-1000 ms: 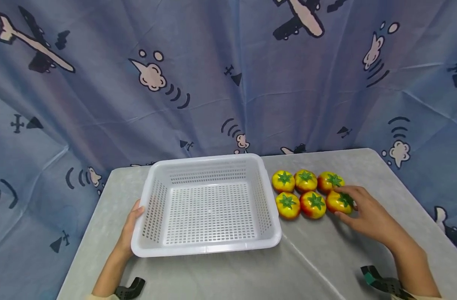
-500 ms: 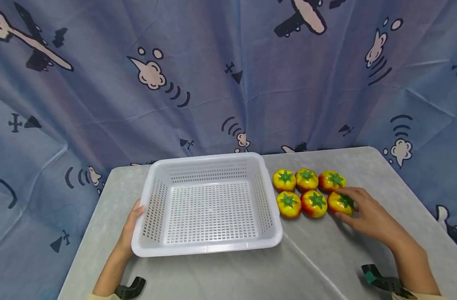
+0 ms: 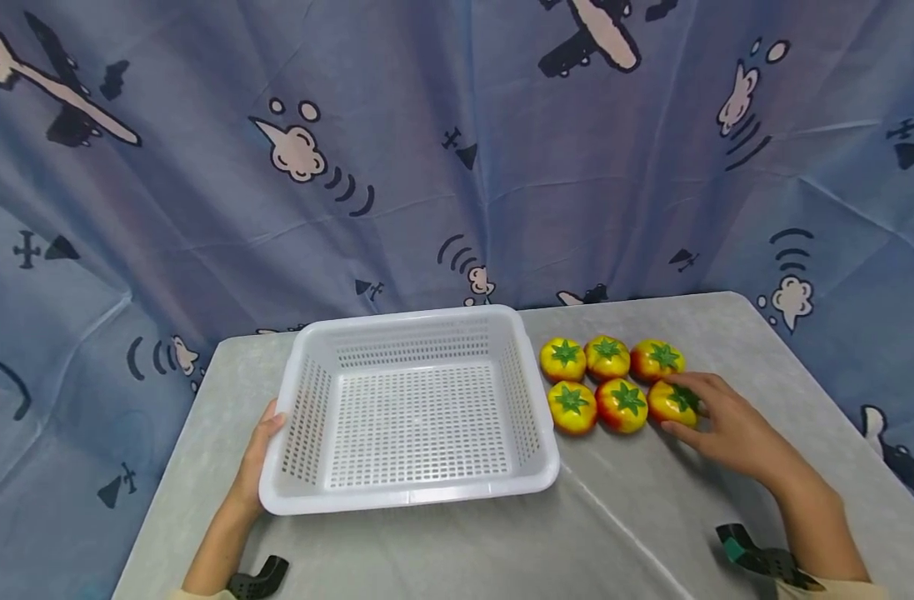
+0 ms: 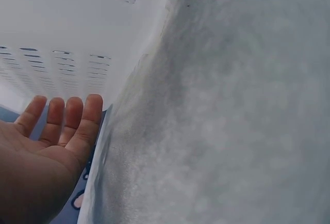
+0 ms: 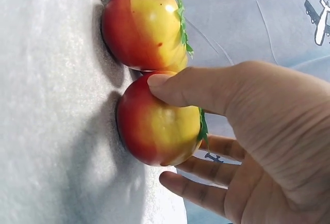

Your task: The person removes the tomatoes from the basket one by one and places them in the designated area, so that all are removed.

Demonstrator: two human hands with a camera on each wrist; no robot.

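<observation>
A white perforated plastic basket (image 3: 407, 498) sits at the left middle of the table with nothing inside. My left hand (image 3: 256, 458) is at its left side; in the left wrist view its fairly straight fingers (image 4: 93, 111) lie against the basket wall (image 4: 62, 22). Several glossy yellow-red toy tomatoes (image 3: 622, 406) with green star-shaped leaves stand in two rows right of the basket. My right hand (image 3: 734, 429) holds the front-right toy tomato (image 5: 154, 123), thumb on its near side and other fingers around the far side. That tomato's lower edge meets the table.
The grey cloth-covered table (image 3: 576, 542) has a crease running toward its front. Behind it hangs a blue curtain (image 3: 397, 167) printed with planes and clouds. Dark wrist mounts (image 3: 760, 554) are worn on both wrists.
The head view shifts slightly. Both hands, the basket and the toy tomatoes keep their places relative to one another.
</observation>
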